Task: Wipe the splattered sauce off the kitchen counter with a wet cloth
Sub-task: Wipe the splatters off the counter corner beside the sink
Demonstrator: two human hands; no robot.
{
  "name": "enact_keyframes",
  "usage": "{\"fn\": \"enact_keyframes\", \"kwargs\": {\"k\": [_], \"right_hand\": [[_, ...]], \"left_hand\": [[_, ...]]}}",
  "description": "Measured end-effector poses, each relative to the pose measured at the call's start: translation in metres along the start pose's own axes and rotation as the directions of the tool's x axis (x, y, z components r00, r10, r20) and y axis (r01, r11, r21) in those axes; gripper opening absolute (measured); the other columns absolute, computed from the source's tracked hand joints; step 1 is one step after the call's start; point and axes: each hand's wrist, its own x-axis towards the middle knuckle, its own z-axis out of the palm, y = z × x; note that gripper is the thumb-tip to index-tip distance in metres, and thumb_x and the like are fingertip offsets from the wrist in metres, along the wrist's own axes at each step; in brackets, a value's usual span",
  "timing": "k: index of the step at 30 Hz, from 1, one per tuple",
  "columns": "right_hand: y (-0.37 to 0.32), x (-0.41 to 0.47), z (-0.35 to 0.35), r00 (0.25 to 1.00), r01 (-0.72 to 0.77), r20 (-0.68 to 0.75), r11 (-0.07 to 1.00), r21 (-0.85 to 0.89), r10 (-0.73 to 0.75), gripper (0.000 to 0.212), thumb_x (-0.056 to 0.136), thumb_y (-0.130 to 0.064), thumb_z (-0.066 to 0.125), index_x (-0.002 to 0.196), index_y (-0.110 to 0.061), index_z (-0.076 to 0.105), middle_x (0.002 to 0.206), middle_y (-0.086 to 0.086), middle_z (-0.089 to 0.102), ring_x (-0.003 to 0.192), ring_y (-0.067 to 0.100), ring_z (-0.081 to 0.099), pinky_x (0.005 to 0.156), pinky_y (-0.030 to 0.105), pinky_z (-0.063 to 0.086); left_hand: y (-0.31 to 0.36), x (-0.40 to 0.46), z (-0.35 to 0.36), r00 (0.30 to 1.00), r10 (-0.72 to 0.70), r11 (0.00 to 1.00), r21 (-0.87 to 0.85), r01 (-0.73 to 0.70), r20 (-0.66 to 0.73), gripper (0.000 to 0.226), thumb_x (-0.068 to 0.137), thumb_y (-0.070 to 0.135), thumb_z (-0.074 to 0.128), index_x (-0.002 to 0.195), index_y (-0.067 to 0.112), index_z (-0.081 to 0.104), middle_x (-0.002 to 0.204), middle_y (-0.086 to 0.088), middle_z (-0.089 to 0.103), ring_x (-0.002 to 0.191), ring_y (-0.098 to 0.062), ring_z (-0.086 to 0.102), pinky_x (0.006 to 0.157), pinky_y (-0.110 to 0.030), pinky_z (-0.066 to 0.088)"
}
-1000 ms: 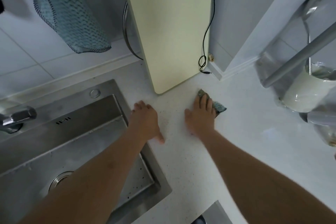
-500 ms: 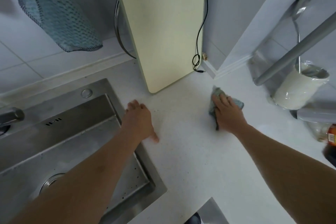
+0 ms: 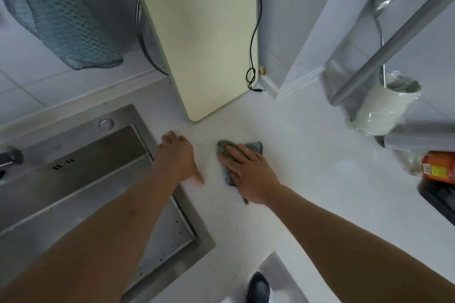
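Right at the middle of the frame, the right hand (image 3: 248, 174) presses flat on a crumpled grey-green cloth (image 3: 230, 152), its fingers straight and spread over the fabric against the white counter (image 3: 307, 179). Just left of it, apart from the cloth, the left hand (image 3: 178, 157) rests palm down on the counter at the edge of the steel sink (image 3: 73, 167), fingers relaxed and holding nothing. A pale cutting board (image 3: 204, 39) leans upright against the wall above the hands. A teal towel (image 3: 56, 15) hangs at upper left. A white utensil cup (image 3: 381, 110) stands at right, near an orange-labelled bottle (image 3: 438, 167).
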Motion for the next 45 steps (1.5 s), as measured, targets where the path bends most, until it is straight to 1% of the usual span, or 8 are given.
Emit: {"fn": "enact_keyframes", "kwargs": {"k": [4, 8, 18, 23, 31, 39, 42, 45], "right_hand": [[0.103, -0.037, -0.01, 0.909, -0.415, -0.043, 0.91, 0.004, 0.415, 0.058, 0.095, -0.037, 0.034, 0.153, -0.045, 0.032, 0.165, -0.003, 0.028, 0.149, 0.03, 0.028, 0.113, 0.056, 0.031], [0.109, -0.001, -0.028, 0.713, -0.697, 0.032, 0.704, 0.139, 0.7, 0.061, 0.098, -0.033, 0.036, 0.152, -0.051, 0.011, 0.168, -0.007, 0.004, 0.153, 0.027, 0.002, 0.12, 0.059, 0.011], [-0.028, -0.011, 0.001, 0.986, -0.164, 0.051, 0.981, 0.106, 0.159, 0.062, 0.1, -0.043, 0.035, 0.159, -0.042, 0.018, 0.169, -0.013, 0.004, 0.156, 0.023, -0.001, 0.124, 0.05, 0.002], [0.074, -0.092, 0.002, 0.916, -0.396, -0.015, 0.91, 0.124, 0.401, 0.079, 0.081, -0.049, 0.014, 0.158, -0.039, 0.023, 0.168, -0.009, 0.015, 0.155, 0.028, 0.01, 0.121, 0.052, 0.017], [0.201, -0.12, -0.011, 0.609, -0.775, 0.032, 0.586, 0.237, 0.793, 0.067, 0.092, -0.027, 0.036, 0.152, -0.047, 0.016, 0.169, -0.007, 0.004, 0.155, 0.03, -0.001, 0.121, 0.057, 0.006], [0.155, -0.078, -0.006, 0.905, -0.422, -0.008, 0.899, 0.112, 0.426, 0.064, 0.098, -0.04, 0.035, 0.159, -0.041, 0.014, 0.169, -0.01, 0.006, 0.155, 0.028, 0.003, 0.121, 0.053, 0.013], [0.19, -0.101, -0.01, 0.852, -0.514, -0.016, 0.841, 0.17, 0.523, 0.064, 0.098, -0.038, 0.033, 0.158, -0.042, 0.014, 0.169, -0.009, 0.007, 0.155, 0.028, 0.003, 0.121, 0.053, 0.012], [0.221, -0.151, -0.002, 0.761, -0.628, -0.025, 0.745, 0.224, 0.649, 0.063, 0.096, -0.037, 0.032, 0.157, -0.039, 0.015, 0.169, -0.006, 0.008, 0.154, 0.03, 0.003, 0.12, 0.057, 0.01]], "left_hand": [[-0.006, 0.002, 0.006, 1.0, 0.008, 0.999, -0.043, -0.009, -0.029, 0.149, 0.051, 0.07, 0.093, 0.156, -0.006, 0.02, 0.165, -0.033, 0.011, 0.154, -0.05, 0.011, 0.123, -0.055, 0.029], [-0.011, 0.003, 0.013, 1.0, 0.003, 0.997, -0.082, -0.005, -0.018, 0.153, 0.054, 0.07, 0.092, 0.161, -0.001, 0.009, 0.169, -0.027, -0.002, 0.157, -0.044, -0.002, 0.128, -0.054, 0.018], [0.074, -0.016, 0.014, 0.999, 0.047, 0.999, -0.012, -0.047, -0.004, 0.074, 0.092, 0.03, 0.067, 0.152, 0.006, 0.03, 0.16, -0.022, 0.024, 0.145, -0.046, 0.03, 0.117, -0.056, 0.035], [0.139, -0.022, 0.021, 0.984, 0.135, 0.989, -0.076, -0.127, 0.118, 0.136, 0.071, 0.051, 0.092, 0.166, 0.026, -0.002, 0.171, -0.02, -0.007, 0.157, -0.047, -0.001, 0.121, -0.067, 0.022], [0.166, -0.018, 0.036, 0.993, 0.098, 0.991, 0.086, -0.103, 0.061, 0.135, 0.062, 0.065, 0.091, 0.164, 0.03, 0.01, 0.171, -0.023, -0.002, 0.154, -0.055, 0.005, 0.112, -0.077, 0.027], [0.192, -0.038, 0.031, 0.999, 0.054, 0.971, 0.232, -0.054, 0.006, 0.131, 0.067, 0.054, 0.092, 0.163, 0.027, 0.007, 0.17, -0.017, 0.0, 0.155, -0.047, 0.009, 0.114, -0.073, 0.029], [0.23, -0.056, 0.042, 0.987, 0.154, 0.956, 0.261, -0.135, -0.051, 0.112, 0.085, 0.029, 0.078, 0.165, 0.023, 0.0, 0.172, -0.016, -0.01, 0.157, -0.047, 0.002, 0.117, -0.072, 0.025], [0.276, -0.075, 0.062, 0.985, 0.17, 0.976, 0.133, -0.172, 0.027, 0.124, 0.075, 0.05, 0.088, 0.164, 0.028, 0.005, 0.171, -0.014, -0.004, 0.155, -0.047, 0.008, 0.114, -0.072, 0.031]]}}
